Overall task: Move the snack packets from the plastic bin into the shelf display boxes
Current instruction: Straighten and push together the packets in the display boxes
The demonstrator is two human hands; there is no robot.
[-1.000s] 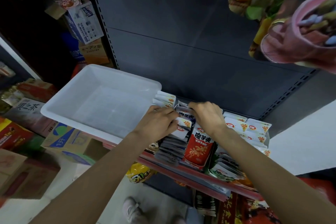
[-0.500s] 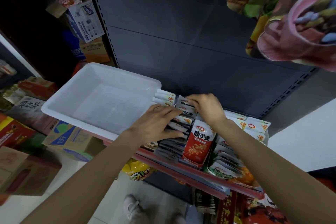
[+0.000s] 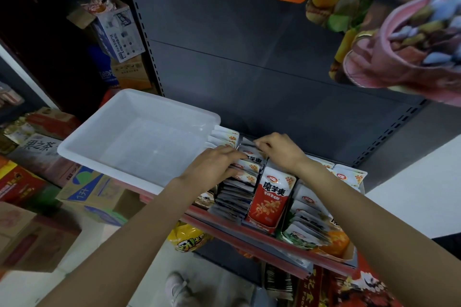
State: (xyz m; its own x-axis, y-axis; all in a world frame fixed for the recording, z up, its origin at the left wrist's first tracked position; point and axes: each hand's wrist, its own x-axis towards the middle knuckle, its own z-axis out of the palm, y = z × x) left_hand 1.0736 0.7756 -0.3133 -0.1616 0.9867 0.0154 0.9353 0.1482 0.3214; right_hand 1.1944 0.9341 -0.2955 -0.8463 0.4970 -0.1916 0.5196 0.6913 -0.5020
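Snack packets [image 3: 245, 173] stand filed in the display box [image 3: 259, 225] under both hands, while the plastic bin [image 3: 139, 139] to the left hand's [image 3: 214, 169] outer side shows none, so loading looks nearly finished. Left fingers press flat on the row; the right hand [image 3: 278, 151] pinches a packet edge at the back.

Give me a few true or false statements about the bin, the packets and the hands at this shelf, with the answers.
1. The white plastic bin still holds packets. False: it looks empty.
2. The bin sits left of the display boxes. True.
3. The left hand lies on the rows of snack packets. True.
4. The right hand hangs at the person's side. False: it is at the back of a packet row.
5. The red packet stands at the front of its box. True.
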